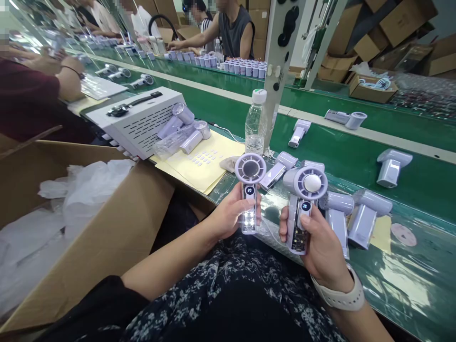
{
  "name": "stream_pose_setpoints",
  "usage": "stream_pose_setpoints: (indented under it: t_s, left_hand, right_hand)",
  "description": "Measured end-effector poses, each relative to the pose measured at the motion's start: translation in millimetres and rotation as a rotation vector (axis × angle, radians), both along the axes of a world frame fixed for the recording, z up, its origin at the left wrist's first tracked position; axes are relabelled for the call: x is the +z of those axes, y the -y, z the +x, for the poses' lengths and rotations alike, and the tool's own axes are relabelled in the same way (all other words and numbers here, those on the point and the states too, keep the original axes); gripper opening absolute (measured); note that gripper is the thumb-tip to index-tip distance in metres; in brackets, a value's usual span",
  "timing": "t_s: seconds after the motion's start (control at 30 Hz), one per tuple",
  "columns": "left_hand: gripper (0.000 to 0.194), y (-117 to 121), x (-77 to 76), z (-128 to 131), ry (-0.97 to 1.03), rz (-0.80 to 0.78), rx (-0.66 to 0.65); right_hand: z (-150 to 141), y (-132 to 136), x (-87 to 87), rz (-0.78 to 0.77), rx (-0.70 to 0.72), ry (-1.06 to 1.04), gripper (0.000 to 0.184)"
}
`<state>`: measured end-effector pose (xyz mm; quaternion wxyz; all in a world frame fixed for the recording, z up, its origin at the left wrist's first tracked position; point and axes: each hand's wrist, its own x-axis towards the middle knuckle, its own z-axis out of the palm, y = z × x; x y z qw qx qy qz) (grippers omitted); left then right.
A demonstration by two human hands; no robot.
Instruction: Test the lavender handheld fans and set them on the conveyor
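Note:
A lilac handheld fan (250, 169) is upright in my left hand (233, 211), my fingers wrapped round its handle and the thumb just under its small lit display. Its lower handle glows white. My right hand (320, 237) grips a second lilac handheld fan (305, 183), thumb below a lit display; dark circuitry shows through its clear handle front. Both displays seem to read 20. Close behind and to the right of my hands, several more lilac fans (368, 216) lie on the green bench, some in clear wrap.
A clear water bottle (255, 123) stands beyond my left hand. Yellow paper (210, 178) with small white pieces lies by a vented metal box (142, 116). At left is a carton (142, 213) of plastic bags. Fans rest on the green conveyor (331, 161); people work beyond.

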<state>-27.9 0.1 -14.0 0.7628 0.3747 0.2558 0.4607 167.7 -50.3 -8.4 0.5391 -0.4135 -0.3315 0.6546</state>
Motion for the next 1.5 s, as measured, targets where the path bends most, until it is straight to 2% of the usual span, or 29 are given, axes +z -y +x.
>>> stream_pose_setpoints:
  t_s: [0.13, 0.3, 0.4, 0.6, 0.73, 0.9, 1.07, 1.17, 1.23, 1.27, 1.33, 1.4, 1.5]
  left_hand:
    - [0.038, -0.1, 6.0, -6.2, 0.021, 0.103, -0.108]
    - [0.035, -4.2, 14.6, -6.6, -0.044, 0.174, -0.048]
    - [0.035, -3.8, 12.5, -2.9, -0.027, 0.191, -0.085]
    - [0.037, -2.7, 3.7, 4.6, 0.026, 0.134, -0.109]
    - [0.042, -2.7, 4.1, 4.9, 0.015, 0.103, -0.12]
    - [0.04, -2.1, 5.6, 1.8, 0.015, 0.098, -0.122]
    - [0.038, -2.6, 3.4, 3.6, 0.127, -0.011, -0.13]
    - [0.05, -1.6, 0.2, 6.9, 0.176, -0.092, -0.07]
    - [0.061, -0.5, -3.6, 7.2, 0.228, -0.153, -0.115]
    - [0.065, 0.1, -5.8, 5.9, 0.265, -0.177, -0.173]
    - [0.068, 0.7, -9.9, -1.4, 0.325, -0.19, -0.233]
    - [0.067, 0.3, -12.8, -15.2, 0.331, -0.178, -0.159]
    - [0.065, -1.0, -14.9, -42.8, 0.255, -0.155, 0.021]
  right_hand:
    - [1.0, 2.1, 2.3, 0.036, 0.075, 0.035, 0.026]
    - [0.2, 0.4, 7.9, 0.054, 0.053, 0.011, 0.025]
    - [0.6, -2.0, 8.4, 0.06, 0.046, -0.013, 0.023]
    - [4.3, -0.4, 3.5, 0.044, 0.052, -0.056, 0.023]
    - [2.3, 1.3, 2.9, 0.03, -0.002, -0.039, 0.023]
    - [1.4, 1.4, 5.1, 0.079, -0.032, 0.011, 0.021]
    - [2.8, -1.0, 6.7, 0.053, -0.03, -0.016, 0.02]
    - [-4.5, -2.5, 3.8, 0.036, -0.025, -0.061, 0.026]
    - [-14.5, -3.9, 1.9, 0.039, 0.036, -0.041, 0.034]
    - [-20.1, -5.5, 2.3, 0.053, 0.07, 0.02, 0.038]
    - [-30.1, -13.0, 7.5, 0.137, 0.149, 0.278, 0.048]
    - [-37.5, -29.3, 18.6, 0.266, 0.278, 0.699, 0.049]
    - [-49.4, -72.3, 35.5, 0.401, 0.406, 1.3, 0.037]
